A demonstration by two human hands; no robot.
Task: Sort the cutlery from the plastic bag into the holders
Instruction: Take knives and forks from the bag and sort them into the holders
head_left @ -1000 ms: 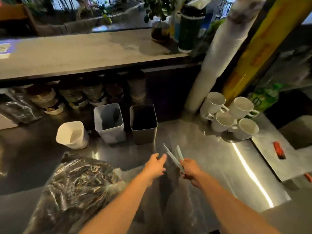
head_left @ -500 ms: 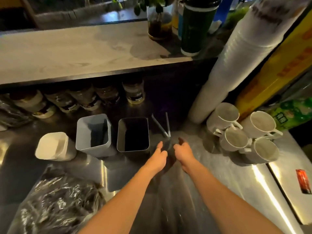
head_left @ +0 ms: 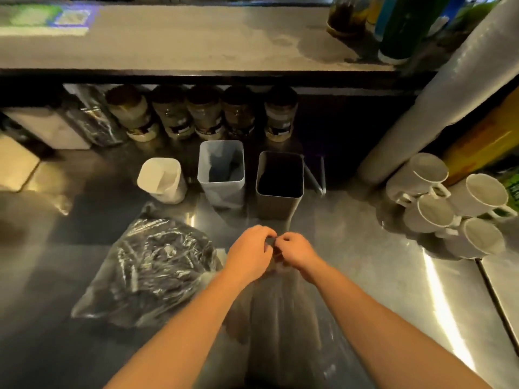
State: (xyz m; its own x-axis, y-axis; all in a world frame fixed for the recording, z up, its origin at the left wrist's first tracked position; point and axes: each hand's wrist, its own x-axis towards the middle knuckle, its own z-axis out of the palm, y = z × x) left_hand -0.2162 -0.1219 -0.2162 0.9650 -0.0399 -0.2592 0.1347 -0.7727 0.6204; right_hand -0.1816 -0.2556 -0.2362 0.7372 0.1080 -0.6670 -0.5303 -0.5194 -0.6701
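My left hand [head_left: 250,249] and my right hand [head_left: 295,248] meet at the middle of the steel counter, fingers curled, both pinching the gathered top of a clear plastic bag [head_left: 286,318] that lies between my forearms. Its contents are too dim to make out. A second clear bag full of dark cutlery [head_left: 148,270] lies to the left. Behind my hands stand three holders: a white one [head_left: 161,179], a light grey one [head_left: 222,172] and a dark grey one [head_left: 280,182]. Two thin clear-wrapped pieces [head_left: 317,178] lie just right of the dark holder.
Several white mugs [head_left: 449,203] are stacked at the right. A tall wrapped roll [head_left: 449,102] leans behind them. Several jars [head_left: 207,113] line the back under a shelf [head_left: 168,43]. A white box [head_left: 47,127] sits at the far left.
My right hand carried two clear-wrapped pieces forward and left them beside the dark holder. Both hands then drew back and closed on the top of the bag in front of me.
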